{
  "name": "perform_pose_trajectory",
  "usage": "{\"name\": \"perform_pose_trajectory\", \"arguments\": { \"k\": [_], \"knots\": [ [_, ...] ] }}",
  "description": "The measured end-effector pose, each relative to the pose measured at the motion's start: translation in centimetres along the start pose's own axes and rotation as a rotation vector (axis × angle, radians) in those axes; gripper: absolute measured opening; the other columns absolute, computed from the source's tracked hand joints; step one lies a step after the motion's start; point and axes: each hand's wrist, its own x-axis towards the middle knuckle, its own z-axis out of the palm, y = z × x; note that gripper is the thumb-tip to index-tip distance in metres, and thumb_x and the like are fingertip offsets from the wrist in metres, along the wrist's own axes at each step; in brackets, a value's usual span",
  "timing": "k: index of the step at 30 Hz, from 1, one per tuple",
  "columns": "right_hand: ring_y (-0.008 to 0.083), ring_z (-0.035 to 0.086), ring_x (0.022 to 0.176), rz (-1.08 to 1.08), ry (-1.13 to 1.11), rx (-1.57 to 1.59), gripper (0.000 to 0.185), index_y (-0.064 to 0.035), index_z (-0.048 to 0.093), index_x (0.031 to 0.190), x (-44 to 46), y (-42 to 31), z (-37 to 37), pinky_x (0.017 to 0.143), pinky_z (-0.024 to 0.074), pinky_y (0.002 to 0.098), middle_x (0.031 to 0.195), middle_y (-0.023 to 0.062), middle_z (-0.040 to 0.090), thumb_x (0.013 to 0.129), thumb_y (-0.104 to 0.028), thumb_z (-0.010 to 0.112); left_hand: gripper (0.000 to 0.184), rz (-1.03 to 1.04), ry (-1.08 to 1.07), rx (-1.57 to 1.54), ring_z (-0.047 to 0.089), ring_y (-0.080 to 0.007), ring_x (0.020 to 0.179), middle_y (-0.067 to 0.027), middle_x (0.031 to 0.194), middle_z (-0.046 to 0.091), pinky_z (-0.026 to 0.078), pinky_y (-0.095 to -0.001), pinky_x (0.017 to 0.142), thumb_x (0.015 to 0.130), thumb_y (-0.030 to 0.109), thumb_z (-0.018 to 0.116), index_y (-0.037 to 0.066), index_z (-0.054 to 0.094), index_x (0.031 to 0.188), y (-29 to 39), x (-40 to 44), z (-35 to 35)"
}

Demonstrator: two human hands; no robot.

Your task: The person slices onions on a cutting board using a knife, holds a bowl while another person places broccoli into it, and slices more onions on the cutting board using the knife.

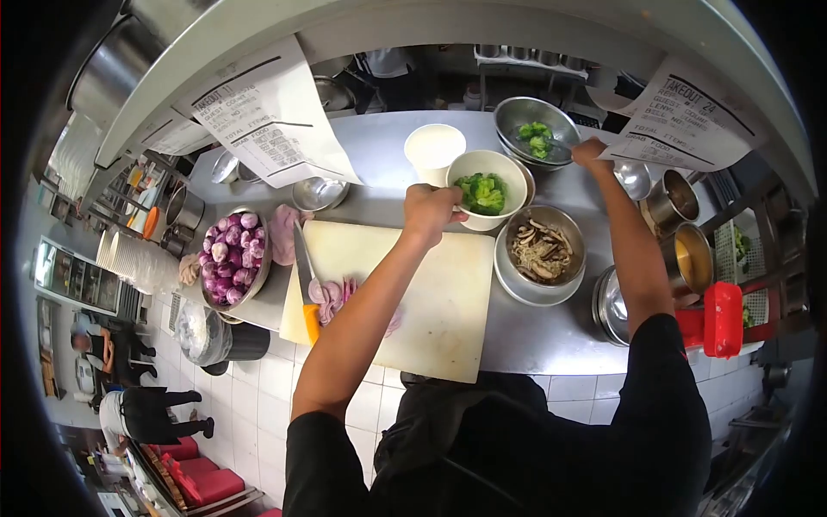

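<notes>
My left hand (431, 213) is closed on the rim of a white paper bowl (462, 164), which is tilted toward me with broccoli florets (482, 194) inside. My right hand (590, 153) is closed at the right rim of a metal mixing bowl (508, 112); whether it grips the rim or a utensil is unclear. More broccoli (537, 138) lies in that bowl. Behind the held bowl stands another white paper container (435, 145). Below my left forearm, a cutting board (444, 319) carries a knife (307, 258) with a yellow handle and sliced red onion (327, 297).
A bowl of sliced mushrooms (541, 248) stands right of the board. Peeled red onions (231, 258) fill a large bowl at left. Order slips (258, 112) hang from the shelf above. Metal pots (689, 258) and a red container (722, 319) are at right. People (146, 414) are farther left.
</notes>
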Motion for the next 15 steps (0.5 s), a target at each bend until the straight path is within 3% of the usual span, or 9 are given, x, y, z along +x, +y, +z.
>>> {"name": "perform_pose_trajectory", "arguments": {
  "k": [4,6,7,10,11,12,14,15],
  "knots": [
    [0.0372,0.061,0.105,0.119,-0.123,0.047,0.039,-0.0042,0.067,0.106,-2.2,0.2,-4.2,0.090,0.0466,0.0465,0.115,0.0201,0.063,0.078,-0.032,0.062,0.015,-0.028,-0.017,0.032,0.063,-0.0232,0.058,-0.0167,0.080,0.061,0.060,-0.0287,0.054,0.075,-0.005,0.060,-0.016,0.056,0.084,0.5,0.4,1.0],
    [0.0364,0.061,0.108,-0.006,-0.152,-0.015,0.043,-0.0053,0.069,0.106,-2.2,1.3,-5.1,0.092,0.0483,0.0422,0.114,0.0209,0.064,0.076,-0.031,0.053,0.015,-0.029,-0.036,0.028,0.063,-0.0233,0.059,-0.0163,0.080,0.061,0.060,-0.0286,0.054,0.075,-0.005,0.060,-0.016,0.057,0.084,0.6,0.9,1.8],
    [0.0371,0.063,0.102,-0.064,-0.089,0.018,0.042,-0.0021,0.070,0.098,-2.4,2.0,-5.3,0.089,0.0498,0.0422,0.109,0.0220,0.065,0.073,-0.032,0.054,0.014,-0.019,-0.036,0.020,0.063,-0.0233,0.058,-0.0160,0.080,0.060,0.060,-0.0283,0.053,0.074,-0.005,0.059,-0.016,0.056,0.083,0.5,1.4,2.3],
    [0.0377,0.063,0.098,-0.162,0.004,0.051,0.043,-0.0006,0.069,0.096,-2.8,3.5,-7.4,0.086,0.0503,0.0424,0.108,0.0239,0.064,0.070,-0.032,0.056,0.018,-0.011,-0.036,0.025,0.065,-0.0246,0.059,-0.0191,0.080,0.062,0.059,-0.0288,0.051,0.073,-0.002,0.061,-0.018,0.057,0.081,0.1,2.7,3.8],
    [0.0392,0.063,0.094,-0.352,0.080,-0.104,0.039,-0.0010,0.068,0.096,-2.3,4.3,-7.7,0.084,0.0502,0.0424,0.101,0.0245,0.065,0.069,-0.027,0.060,0.024,-0.015,-0.024,0.039,0.066,-0.0259,0.061,-0.0225,0.082,0.064,0.058,-0.0296,0.049,0.072,0.000,0.063,-0.021,0.058,0.079,-0.1,3.1,4.2],
    [0.0392,0.063,0.094,-0.344,0.081,-0.110,0.039,-0.0010,0.068,0.096,-3.1,4.1,-9.2,0.084,0.0502,0.0424,0.101,0.0245,0.065,0.069,-0.027,0.060,0.024,-0.016,-0.034,0.039,0.066,-0.0259,0.061,-0.0225,0.082,0.064,0.058,-0.0296,0.049,0.072,0.000,0.063,-0.021,0.058,0.079,0.0,3.2,4.8],
    [0.0393,0.063,0.093,-0.321,0.173,0.277,0.034,-0.0026,0.068,0.097,-7.1,1.7,-15.4,0.083,0.0500,0.0422,0.098,0.0229,0.066,0.070,-0.024,0.063,0.011,-0.026,-0.021,0.062,0.062,-0.0247,0.055,-0.0170,0.077,0.058,0.058,-0.0278,0.050,0.073,-0.005,0.061,-0.015,0.056,0.072,0.4,3.2,5.7],
    [0.0377,0.063,0.094,-0.366,0.097,0.320,0.036,-0.0043,0.067,0.102,-8.9,1.0,-18.3,0.084,0.0499,0.0418,0.101,0.0216,0.066,0.073,-0.025,0.065,0.011,-0.027,-0.025,0.061,0.062,-0.0247,0.055,-0.0170,0.077,0.058,0.058,-0.0278,0.050,0.073,-0.005,0.061,-0.015,0.056,0.072,0.3,3.6,6.1]
  ]
}}
